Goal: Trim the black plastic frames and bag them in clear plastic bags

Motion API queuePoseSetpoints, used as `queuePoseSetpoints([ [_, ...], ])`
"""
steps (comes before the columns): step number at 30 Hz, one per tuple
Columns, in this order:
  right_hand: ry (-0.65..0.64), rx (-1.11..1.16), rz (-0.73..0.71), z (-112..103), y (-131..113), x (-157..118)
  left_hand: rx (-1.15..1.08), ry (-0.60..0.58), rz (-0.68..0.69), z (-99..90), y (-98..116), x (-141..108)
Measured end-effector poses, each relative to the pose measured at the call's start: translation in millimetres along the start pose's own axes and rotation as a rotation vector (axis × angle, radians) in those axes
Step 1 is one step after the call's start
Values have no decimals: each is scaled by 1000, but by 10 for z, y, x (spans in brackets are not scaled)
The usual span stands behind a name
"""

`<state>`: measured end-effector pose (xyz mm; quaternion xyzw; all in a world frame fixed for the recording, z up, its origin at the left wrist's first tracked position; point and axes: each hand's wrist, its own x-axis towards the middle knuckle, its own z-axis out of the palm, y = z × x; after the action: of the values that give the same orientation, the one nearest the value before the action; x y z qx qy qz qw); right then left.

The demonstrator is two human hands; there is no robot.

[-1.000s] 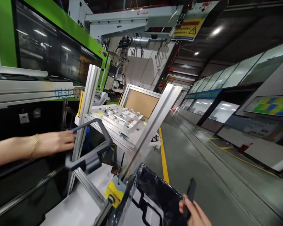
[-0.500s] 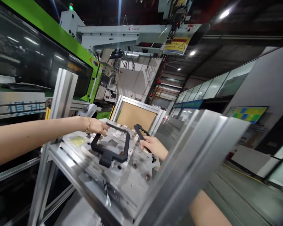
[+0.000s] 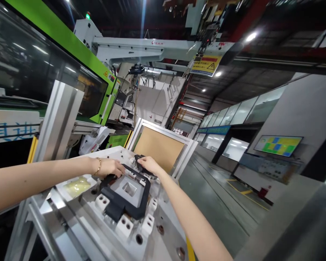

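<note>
1. Presently, through the head camera, I see the black frame (image 3: 145, 197) lying on the desk (image 3: 165, 244), around the grey plate (image 3: 117, 187) and beside the white blocks (image 3: 124, 225).
2. My left hand (image 3: 112, 169) touches the far left part of the frame with bent fingers; I cannot tell whether this grip is closed or only presses.
3. My right hand (image 3: 150, 165) has its grip closed on the smaller black part (image 3: 138, 159), near the far side of the desk.
4. I judge that the step in hand is placing both parts in position.
5. Next, I think, the move calls for light, even pressing, and for checking the seating before release.
</note>
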<state>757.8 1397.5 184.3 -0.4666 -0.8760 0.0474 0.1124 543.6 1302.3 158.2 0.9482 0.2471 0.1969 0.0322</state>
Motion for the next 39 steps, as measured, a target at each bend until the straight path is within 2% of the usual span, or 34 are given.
queuePoseSetpoints([
  [4, 57, -34, -89, -88, 267, -197, -28, 17, -101, -37, 158, -64],
  [7, 75, -98, -113, -41, 545, -390, -79, 84, -214, -55, 432, -107],
  [9, 111, -137, -121, 20, 667, -474, -115, 51, -228, -50, 649, -134],
  [12, 172, -167, -138, 78, 706, -538, -141, -31, -221, -25, 907, -167],
  [14, 203, -169, -149, 91, 668, -565, -149, -53, -224, -8, 1001, -183],
  [18, 223, -153, -156, 139, 567, -573, -178, -72, -234, 9, 1064, -208],
  [26, 195, -101, -111, 211, 519, -378, -287, -58, -227, -52, 1068, -212],
  [32, 141, -60, -121, 189, 485, -421, -307, 10, -160, -28, 1091, -258],
  [39, 160, -67, -154, 221, 496, -431, -290, 22, -144, -14, 1132, -255],
])
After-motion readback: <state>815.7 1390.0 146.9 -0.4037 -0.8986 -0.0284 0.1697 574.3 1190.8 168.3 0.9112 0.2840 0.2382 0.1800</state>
